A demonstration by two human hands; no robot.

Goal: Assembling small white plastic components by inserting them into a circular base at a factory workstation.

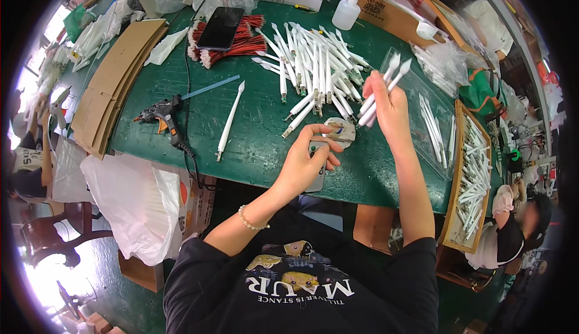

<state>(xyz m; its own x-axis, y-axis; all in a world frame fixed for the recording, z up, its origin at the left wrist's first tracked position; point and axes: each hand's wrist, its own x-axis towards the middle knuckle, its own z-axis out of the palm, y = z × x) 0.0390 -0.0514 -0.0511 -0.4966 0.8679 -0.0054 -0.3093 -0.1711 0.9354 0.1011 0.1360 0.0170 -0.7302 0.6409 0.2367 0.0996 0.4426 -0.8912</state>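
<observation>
In my right hand (389,102) is a small bunch of slim white sticks (375,102) with pointed, flame-shaped tips, raised above the table's right part. My left hand (304,159) is near the table's front edge, its fingers apart and loosely bent. Beneath it, partly covered, lies a small grey box (316,174) with buttons. Just beyond those fingers sits a round pale disc (341,130) with something small on it. A large heap of similar white sticks (316,66) spreads behind both hands. One single stick (230,123) lies apart on the left.
A glue gun (163,117) with its cable lies left, near stacked cardboard (114,93). A black phone (222,28) rests on red wire bundles (241,41). Behind stands a white squeeze bottle (345,13). At right are a clear tray (413,117) and a wooden tray (452,213) of sticks.
</observation>
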